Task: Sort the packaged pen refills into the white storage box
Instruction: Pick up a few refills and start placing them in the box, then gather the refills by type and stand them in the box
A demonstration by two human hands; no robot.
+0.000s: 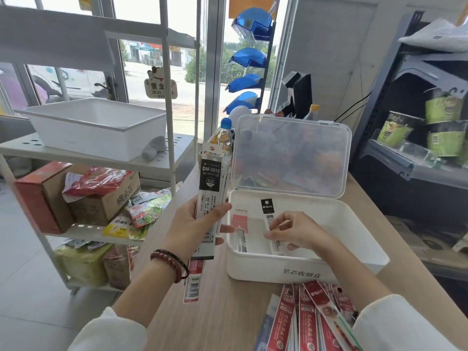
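Hands at the white storage box (304,269)
The left hand (192,224) grip clamps a black-labelled bundle (211,178) left of it; the right hand (296,231) grip pinches a black-topped pack (268,211) inside.

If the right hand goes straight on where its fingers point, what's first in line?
Likely the pink-labelled pack lying in the white box. The right hand, pinching a black-topped pack, points left across the box; the left wall comes after. Height is hard to judge.
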